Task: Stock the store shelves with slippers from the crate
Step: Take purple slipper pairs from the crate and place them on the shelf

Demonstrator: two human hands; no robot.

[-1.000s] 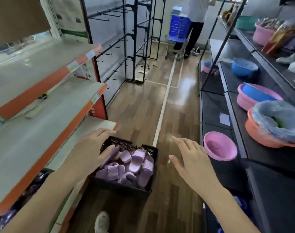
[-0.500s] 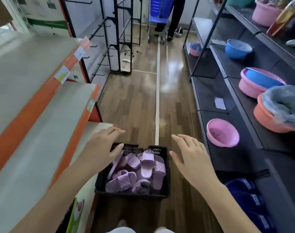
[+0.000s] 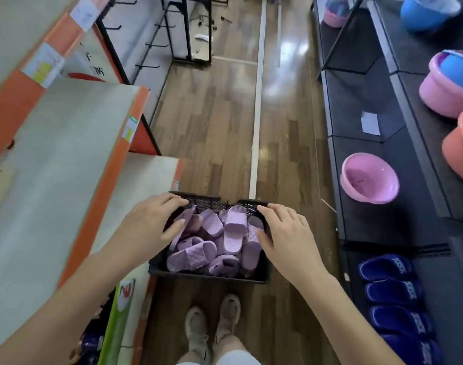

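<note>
Shelves (image 3: 67, 159) with orange front edges stand on the left side of the aisle. Wooden floor (image 3: 212, 127) carries a black crate (image 3: 209, 275), just beside the lowest shelf. Purple slippers (image 3: 233, 233) lie heaped inside the crate. Left hand (image 3: 148, 225) is released, fingers spread over the crate's left rim. Right hand (image 3: 288, 238) is released, fingers spread over the right rim. Contact with either rim cannot be confirmed.

Slippers (image 3: 231, 230) in crate (image 3: 209, 275) — shelves (image 3: 67, 154) left, basin (image 3: 369, 177) right.
</note>
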